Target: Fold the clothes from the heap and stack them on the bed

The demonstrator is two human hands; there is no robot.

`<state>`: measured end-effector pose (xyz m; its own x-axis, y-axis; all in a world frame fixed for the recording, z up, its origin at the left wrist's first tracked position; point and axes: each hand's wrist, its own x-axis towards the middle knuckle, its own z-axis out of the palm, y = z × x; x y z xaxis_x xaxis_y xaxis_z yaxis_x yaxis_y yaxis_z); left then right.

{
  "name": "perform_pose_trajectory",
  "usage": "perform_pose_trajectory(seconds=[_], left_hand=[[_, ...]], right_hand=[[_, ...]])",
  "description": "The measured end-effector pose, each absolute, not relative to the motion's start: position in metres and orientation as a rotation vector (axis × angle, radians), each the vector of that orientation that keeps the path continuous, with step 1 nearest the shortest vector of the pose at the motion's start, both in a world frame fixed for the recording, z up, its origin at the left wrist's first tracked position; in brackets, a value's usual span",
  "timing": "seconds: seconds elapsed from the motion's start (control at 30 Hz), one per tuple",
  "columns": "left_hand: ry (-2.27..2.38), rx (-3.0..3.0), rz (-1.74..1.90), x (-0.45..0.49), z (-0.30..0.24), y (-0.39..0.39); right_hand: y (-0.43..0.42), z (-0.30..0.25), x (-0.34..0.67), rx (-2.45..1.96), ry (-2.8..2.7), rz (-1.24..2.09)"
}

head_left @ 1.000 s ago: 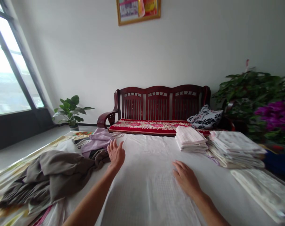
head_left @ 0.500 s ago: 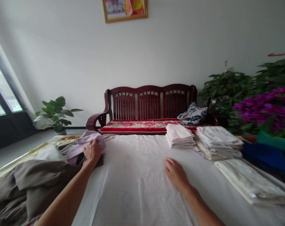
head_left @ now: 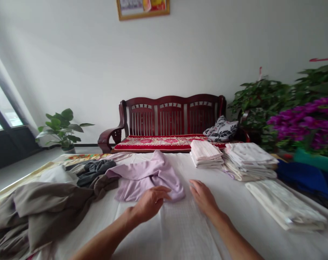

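A lilac garment point(head_left: 150, 175) lies loosely crumpled on the white sheet point(head_left: 177, 227), one fold standing up at its far side. At its near edge is my left hand point(head_left: 151, 202), with fingers curled and closed on the fabric; the fingertips are partly hidden. My right hand point(head_left: 203, 196) rests on the sheet just right of the garment, fingers outstretched and holding nothing. To the left sprawls a heap of brown-grey cloth point(head_left: 50, 213), with a dark grey garment point(head_left: 96, 171) behind it.
Folded pink-striped cloths point(head_left: 206, 153) and a stack of folded white ones point(head_left: 247, 159) stand at the right. Nearer lies a folded cream cloth point(head_left: 287, 206), with blue fabric point(head_left: 301, 178) beyond. A red wooden bench point(head_left: 170, 119) stands behind; purple flowers point(head_left: 310, 121) crowd the right edge.
My left hand has moved right and nearer, bringing the lilac garment from the left heap to the middle of the sheet. The dark grey garment is uncovered. My right hand has barely moved.
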<state>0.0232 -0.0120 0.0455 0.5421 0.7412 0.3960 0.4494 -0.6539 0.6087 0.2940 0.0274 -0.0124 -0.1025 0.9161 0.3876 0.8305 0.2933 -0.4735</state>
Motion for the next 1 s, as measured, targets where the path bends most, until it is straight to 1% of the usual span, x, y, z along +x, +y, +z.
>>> perform_pose_trajectory(seconds=[0.1, 0.17, 0.27, 0.4, 0.47, 0.53, 0.67, 0.8, 0.93, 1.0], left_hand=[[1.275, 2.188, 1.133, 0.014, 0.036, 0.008], [1.543, 2.096, 1.181, 0.002, 0.033, 0.027], [1.810, 2.068, 0.991, -0.007, 0.035, 0.046], [1.926, 2.150, 0.699, 0.012, 0.042, 0.047], [1.975, 2.184, 0.648, 0.028, 0.043, 0.047], [1.994, 2.121, 0.725, 0.041, 0.042, 0.051], [1.813, 1.745, 1.022, 0.054, 0.034, 0.069], [1.588, 1.612, 1.201, 0.059, 0.036, 0.076], [1.240, 1.369, 1.446, 0.056, 0.052, 0.064], [0.988, 1.098, 1.446, 0.052, 0.061, 0.055]], right_hand=[[0.025, -0.008, 0.292, -1.556, -1.942, 0.214], [0.023, -0.007, 0.290, -1.538, -1.958, 0.222], [0.021, -0.005, 0.286, -1.493, -2.001, 0.218], [0.017, -0.002, 0.283, -1.468, -2.028, 0.215], [0.016, -0.001, 0.282, -1.464, -2.028, 0.219], [0.014, 0.000, 0.281, -1.453, -2.038, 0.224], [0.011, 0.002, 0.280, -1.366, -2.091, 0.241], [0.012, 0.001, 0.281, -1.338, -2.039, 0.328], [0.016, -0.002, 0.288, -1.308, -1.773, 0.546], [0.019, -0.003, 0.291, -1.275, -1.608, 0.692]])
